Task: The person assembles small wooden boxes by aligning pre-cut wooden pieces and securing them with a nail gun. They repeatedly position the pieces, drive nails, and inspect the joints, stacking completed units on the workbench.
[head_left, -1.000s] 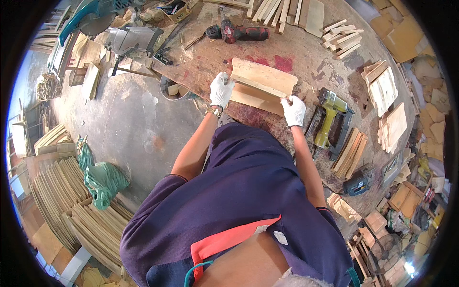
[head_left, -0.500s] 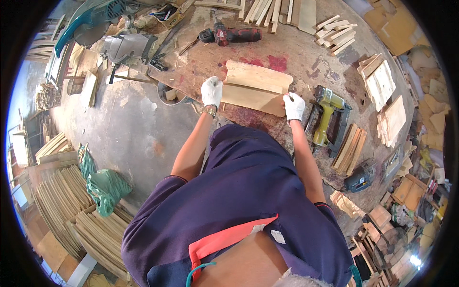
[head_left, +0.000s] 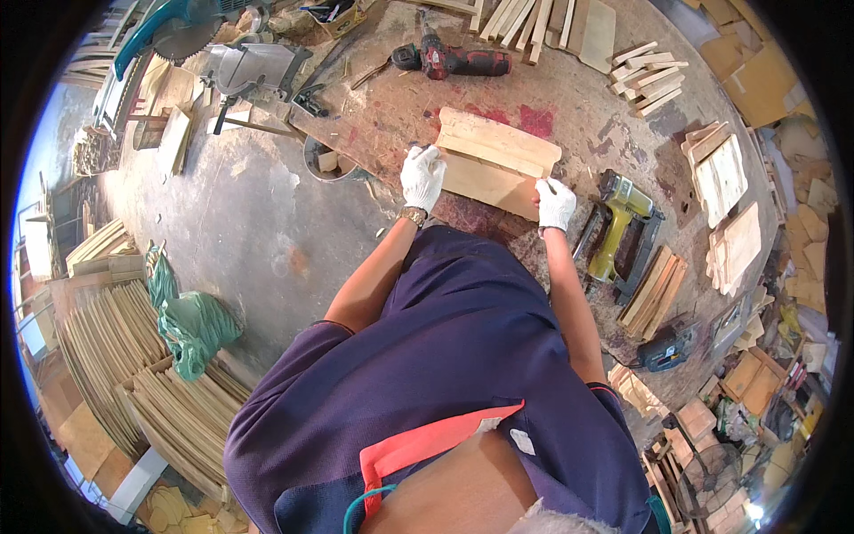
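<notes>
Wooden boards (head_left: 495,160) lie stacked on the workbench (head_left: 578,98), both gloved hands gripping their ends: left (head_left: 422,176), right (head_left: 556,203)

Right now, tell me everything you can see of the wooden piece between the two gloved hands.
The wooden piece is a flat assembly of pale, unfinished boards: narrower slats lie stacked along its far edge over a broader panel nearer the person. It lies flat on the stained workbench, angled down toward the right. The left hand, in a white glove, rests on its left end; the right hand, also gloved, presses its near right corner. A yellow nail gun lies just right of it, apart.
</notes>
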Demonstrator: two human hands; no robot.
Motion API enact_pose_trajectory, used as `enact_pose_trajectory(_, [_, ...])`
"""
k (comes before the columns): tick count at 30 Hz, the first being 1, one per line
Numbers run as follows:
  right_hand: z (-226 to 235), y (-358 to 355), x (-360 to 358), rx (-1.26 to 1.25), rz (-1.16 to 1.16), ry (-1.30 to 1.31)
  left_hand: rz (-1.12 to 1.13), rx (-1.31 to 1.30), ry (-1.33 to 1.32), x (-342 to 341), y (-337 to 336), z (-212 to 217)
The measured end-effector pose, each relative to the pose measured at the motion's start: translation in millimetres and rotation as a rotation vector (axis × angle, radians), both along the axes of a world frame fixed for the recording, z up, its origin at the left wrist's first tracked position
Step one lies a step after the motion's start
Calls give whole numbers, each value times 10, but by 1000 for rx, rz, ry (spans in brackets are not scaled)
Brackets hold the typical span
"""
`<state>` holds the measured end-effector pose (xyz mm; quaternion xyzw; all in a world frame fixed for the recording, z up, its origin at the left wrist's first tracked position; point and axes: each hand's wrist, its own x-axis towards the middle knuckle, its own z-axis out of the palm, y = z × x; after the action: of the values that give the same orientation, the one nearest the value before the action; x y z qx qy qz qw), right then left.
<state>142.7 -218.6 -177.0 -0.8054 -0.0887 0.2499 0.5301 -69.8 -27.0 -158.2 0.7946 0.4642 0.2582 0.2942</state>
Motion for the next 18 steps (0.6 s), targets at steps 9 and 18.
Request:
enact_pose_trajectory(9, [-6, -41, -6, -1, 27, 0, 18, -32, 37, -4, 21, -63])
enact_pose_trajectory(18, [-249, -206, 65, 432, -313, 482, -41, -15, 60, -52, 111, -177])
